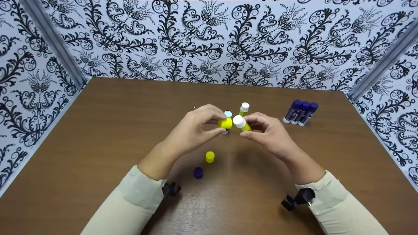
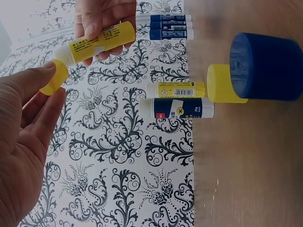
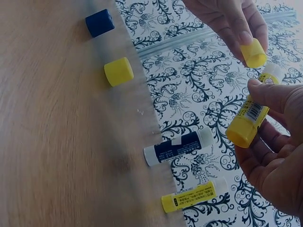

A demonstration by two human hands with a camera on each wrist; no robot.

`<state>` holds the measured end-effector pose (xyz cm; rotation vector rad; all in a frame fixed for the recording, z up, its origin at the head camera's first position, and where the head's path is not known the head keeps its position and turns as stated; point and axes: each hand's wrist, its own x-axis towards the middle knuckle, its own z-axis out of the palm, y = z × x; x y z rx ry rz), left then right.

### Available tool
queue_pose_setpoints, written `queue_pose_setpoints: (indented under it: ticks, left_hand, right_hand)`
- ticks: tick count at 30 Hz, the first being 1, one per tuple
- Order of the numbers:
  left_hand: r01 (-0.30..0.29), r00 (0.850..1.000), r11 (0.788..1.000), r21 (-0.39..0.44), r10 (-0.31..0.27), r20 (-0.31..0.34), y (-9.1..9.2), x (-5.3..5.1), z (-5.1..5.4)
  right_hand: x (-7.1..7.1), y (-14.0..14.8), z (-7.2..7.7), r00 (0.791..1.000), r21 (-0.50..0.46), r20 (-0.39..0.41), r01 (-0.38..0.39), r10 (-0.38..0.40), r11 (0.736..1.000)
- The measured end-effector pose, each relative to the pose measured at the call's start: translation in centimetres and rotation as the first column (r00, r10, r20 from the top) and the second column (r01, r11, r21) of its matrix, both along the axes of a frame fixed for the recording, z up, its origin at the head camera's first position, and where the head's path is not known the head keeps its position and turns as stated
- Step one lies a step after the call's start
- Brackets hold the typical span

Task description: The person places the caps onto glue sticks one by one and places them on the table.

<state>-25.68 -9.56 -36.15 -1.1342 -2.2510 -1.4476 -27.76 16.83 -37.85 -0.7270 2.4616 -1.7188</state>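
My left hand pinches a yellow cap between thumb and fingers. A yellow glue stick, its white top bare, is held tilted in my right hand. The cap is just off that white end, with a small gap between them in the head view. Behind my hands stand two uncapped glue sticks, one yellow and one dark blue. Nearer to me on the table are a loose yellow cap and a dark blue cap.
Three dark blue capped glue sticks stand side by side at the right rear of the brown table. Patterned panels wall the table at the back and sides. Black wrist mounts sit on both sleeves.
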Motion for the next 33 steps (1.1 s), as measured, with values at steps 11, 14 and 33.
queue_pose_setpoints:
  ticks: [11,14,33]
  left_hand:
    - [0.008,1.000,1.000,-0.024,-0.009,-0.026,0.29,0.23,0.08]
    - [0.019,0.999,1.000,-0.025,-0.020,-0.039,0.32,0.25,0.05]
    - [0.045,0.999,0.993,-0.109,-0.042,0.033,0.43,0.47,0.07]
  right_hand:
    - [0.29,-0.14,-0.18,0.997,0.065,-0.064,-0.030,0.034,0.997]
    - [0.30,-0.16,-0.26,0.995,0.084,-0.096,-0.026,0.034,0.996]
    - [0.88,-0.12,0.48,0.970,0.203,-0.220,-0.060,0.105,0.977]
